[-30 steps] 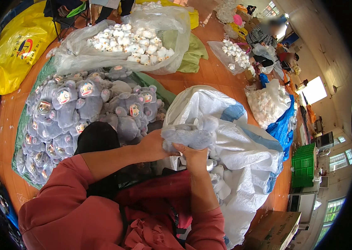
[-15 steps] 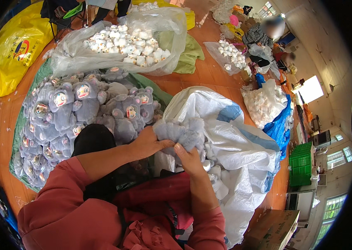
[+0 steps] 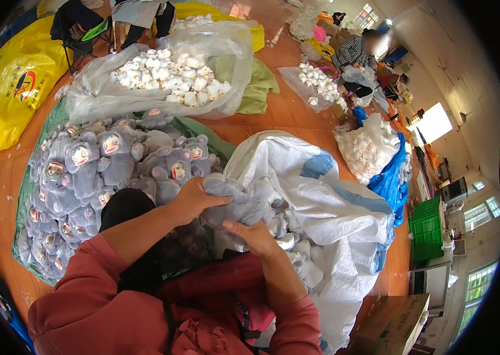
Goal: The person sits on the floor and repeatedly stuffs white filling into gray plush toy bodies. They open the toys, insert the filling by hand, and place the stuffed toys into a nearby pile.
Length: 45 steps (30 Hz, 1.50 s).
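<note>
Both my hands hold a grey plush toy piece [image 3: 239, 198] above my lap. My left hand [image 3: 195, 200] grips its left end, thumb lying across the fur. From below, my right hand [image 3: 254, 236] has its thumb on the near side; its other fingers are hidden behind the plush. To the left lies a heap of grey plush dolls [image 3: 78, 189] with round painted faces. Just right of my hands, a white woven sack [image 3: 344, 231] gapes around more grey and pale plush pieces [image 3: 300, 251].
Beyond the dolls, a clear plastic sheet [image 3: 235, 77] bears many small white stuffed pieces [image 3: 170, 74]. A yellow bag [image 3: 22, 83] stands far left. At right are a stuffed clear bag [image 3: 365, 148], a green crate [image 3: 427, 228] and a cardboard box [image 3: 392, 325]. A person [image 3: 353, 56] sits far back.
My hands have moved slightly left and down with the plush piece. The thumbs, close together before, are now apart, and the plush is stretched out longer between the hands.
</note>
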Each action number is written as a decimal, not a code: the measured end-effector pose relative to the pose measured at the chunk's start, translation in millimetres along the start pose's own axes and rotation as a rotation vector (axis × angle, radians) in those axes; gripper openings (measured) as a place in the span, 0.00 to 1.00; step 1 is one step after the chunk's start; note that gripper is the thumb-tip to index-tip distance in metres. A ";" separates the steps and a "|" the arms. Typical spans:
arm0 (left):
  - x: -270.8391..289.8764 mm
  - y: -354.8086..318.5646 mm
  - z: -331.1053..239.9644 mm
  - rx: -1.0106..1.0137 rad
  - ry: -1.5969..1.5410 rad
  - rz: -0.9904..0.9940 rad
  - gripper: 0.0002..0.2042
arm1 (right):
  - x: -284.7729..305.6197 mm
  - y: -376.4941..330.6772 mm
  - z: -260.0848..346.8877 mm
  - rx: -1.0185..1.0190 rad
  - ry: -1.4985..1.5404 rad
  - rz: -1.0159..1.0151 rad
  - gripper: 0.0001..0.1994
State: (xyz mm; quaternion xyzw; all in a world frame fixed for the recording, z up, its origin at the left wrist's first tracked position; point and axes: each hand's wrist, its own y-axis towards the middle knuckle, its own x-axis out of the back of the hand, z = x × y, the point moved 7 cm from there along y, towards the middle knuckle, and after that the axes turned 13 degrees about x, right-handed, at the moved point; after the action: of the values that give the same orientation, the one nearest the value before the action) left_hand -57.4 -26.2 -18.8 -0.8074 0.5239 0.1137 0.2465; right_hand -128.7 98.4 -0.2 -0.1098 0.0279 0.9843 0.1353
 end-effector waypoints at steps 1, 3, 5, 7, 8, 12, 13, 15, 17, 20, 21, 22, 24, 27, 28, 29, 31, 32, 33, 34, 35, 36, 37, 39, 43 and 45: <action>1.0 -0.2 -1.1 0.049 0.019 0.006 0.16 | 0.1 -3.9 -2.7 -0.046 -0.018 0.029 0.27; -0.6 -3.0 -6.8 0.133 0.149 -0.027 0.18 | -4.7 -6.5 -6.0 -0.062 -0.073 0.084 0.27; -2.8 -10.1 -15.6 0.204 0.368 -0.106 0.20 | -7.1 -4.7 -11.5 -0.061 -0.105 0.159 0.28; -3.3 -17.4 -18.7 0.234 0.417 -0.133 0.23 | -11.5 -0.8 -12.9 -0.019 -0.098 0.177 0.26; -3.8 -20.4 -20.3 0.249 0.442 -0.144 0.24 | -13.0 0.6 -13.4 0.002 -0.094 0.185 0.26; -10.5 -25.3 -27.6 0.308 0.678 -0.161 0.26 | -2.2 -0.8 -47.4 -0.072 -0.241 0.268 0.24; -8.5 -22.6 -22.3 0.300 0.692 -0.145 0.27 | 0.8 0.4 -55.7 -0.080 -0.317 0.278 0.25; -3.5 -16.7 -13.9 0.260 0.690 -0.117 0.27 | 3.5 2.3 -60.3 -0.064 -0.445 0.267 0.26; 0.6 -12.8 -10.6 0.197 0.656 -0.092 0.27 | 0.3 4.2 -52.8 -0.015 -0.548 0.228 0.25; -6.0 -13.4 -26.8 0.101 0.565 -0.081 0.24 | 2.0 1.2 -35.6 0.108 -0.247 0.025 0.23; -4.9 -11.9 -25.0 0.110 0.506 -0.071 0.23 | 0.9 0.0 -30.5 0.116 -0.181 -0.002 0.23; -2.9 -8.7 -21.1 0.119 0.447 -0.062 0.22 | 0.7 -1.5 -24.5 0.125 -0.115 -0.029 0.23; -3.0 -4.8 -14.0 0.133 0.316 -0.023 0.20 | 1.4 -5.4 -20.2 0.111 -0.012 -0.074 0.23; -8.3 -2.4 -5.2 0.133 0.182 0.051 0.19 | 3.5 -12.0 -22.4 0.082 0.079 -0.123 0.25; -9.2 -1.8 -3.4 0.119 0.191 0.065 0.19 | 5.4 -12.9 -24.0 0.097 0.099 -0.136 0.25; -10.3 -2.0 -3.1 0.105 0.200 0.080 0.19 | 6.8 -13.3 -23.9 0.111 0.119 -0.148 0.26; -9.2 -4.9 -7.4 0.059 0.240 0.066 0.19 | 4.6 -11.6 -9.7 0.060 0.138 -0.113 0.26; -8.2 -6.8 -9.4 0.035 0.260 0.056 0.19 | 3.3 -10.0 -0.7 0.033 0.147 -0.093 0.26; -3.4 -7.0 -7.8 0.064 0.287 0.008 0.19 | 2.8 -9.8 6.6 0.034 0.121 -0.074 0.25; 2.4 -5.5 -8.2 0.093 0.314 -0.039 0.18 | 2.4 -9.4 13.3 0.034 0.095 -0.054 0.25; 8.2 -4.6 -7.5 0.122 0.341 -0.085 0.18 | 1.9 -8.4 15.5 0.035 0.069 -0.035 0.24; 11.2 -3.5 -8.2 0.083 0.198 -0.069 0.18 | 9.0 -8.5 10.8 0.023 0.030 -0.095 0.24; 16.5 -0.2 -5.5 0.045 0.055 -0.054 0.18 | 18.7 -8.6 2.8 0.011 -0.009 -0.155 0.24; 28.3 7.3 -3.4 -0.018 -0.172 -0.088 0.17 | 18.5 -0.7 15.2 0.127 -0.104 -0.213 0.18; 33.7 13.7 6.0 0.171 -0.372 -0.121 0.26 | 35.8 -6.6 18.2 0.126 -0.173 -0.315 0.11; 36.7 15.3 5.5 0.181 -0.307 -0.152 0.27 | 39.9 -6.5 18.2 0.198 -0.170 -0.368 0.11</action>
State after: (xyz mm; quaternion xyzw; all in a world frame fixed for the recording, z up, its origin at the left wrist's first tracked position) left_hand -55.2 -57.3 -44.0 -0.7923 0.4258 0.1689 0.4030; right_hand -168.2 116.5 8.5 -0.0156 0.0925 0.9412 0.3247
